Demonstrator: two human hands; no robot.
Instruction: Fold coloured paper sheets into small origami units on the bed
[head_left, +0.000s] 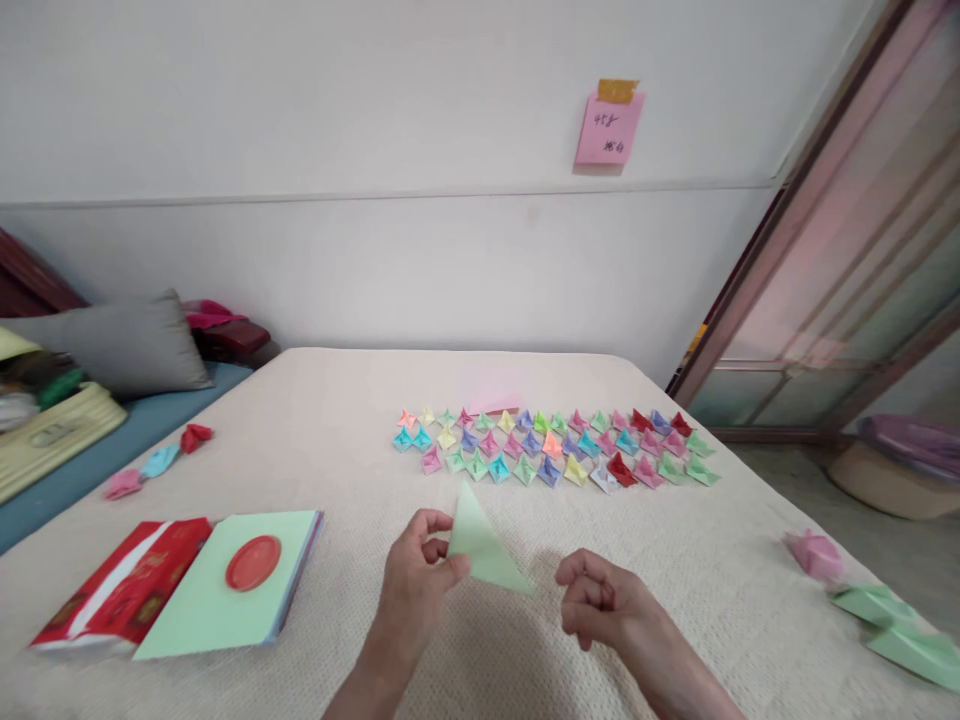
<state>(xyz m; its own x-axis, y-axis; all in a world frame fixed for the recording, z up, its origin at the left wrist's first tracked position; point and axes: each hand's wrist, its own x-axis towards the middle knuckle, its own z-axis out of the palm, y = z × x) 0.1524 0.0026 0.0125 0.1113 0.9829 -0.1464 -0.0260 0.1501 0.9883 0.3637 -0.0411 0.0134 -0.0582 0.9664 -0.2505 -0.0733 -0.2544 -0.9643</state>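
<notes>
Between the thumb and fingers of my left hand (420, 575) is a light green sheet of paper (484, 545), folded into a triangle. One point of it stands up and another reaches toward the right. My right hand (611, 605) hovers just right of the paper, apart from it, with its fingers curled and the thumb near them; nothing shows in it. Beyond both hands, several small folded paper pieces (551, 445) in many colours stand in rows on the pale cloth-covered table (352, 420).
At the left lie a stack of light green paper (202, 600) with a red round lid (253, 563) on it and a red packet (124, 585). Several folded papers (160, 461) sit at the left edge. Green folded pieces (900, 630) and a pink one (816, 555) lie at the right edge.
</notes>
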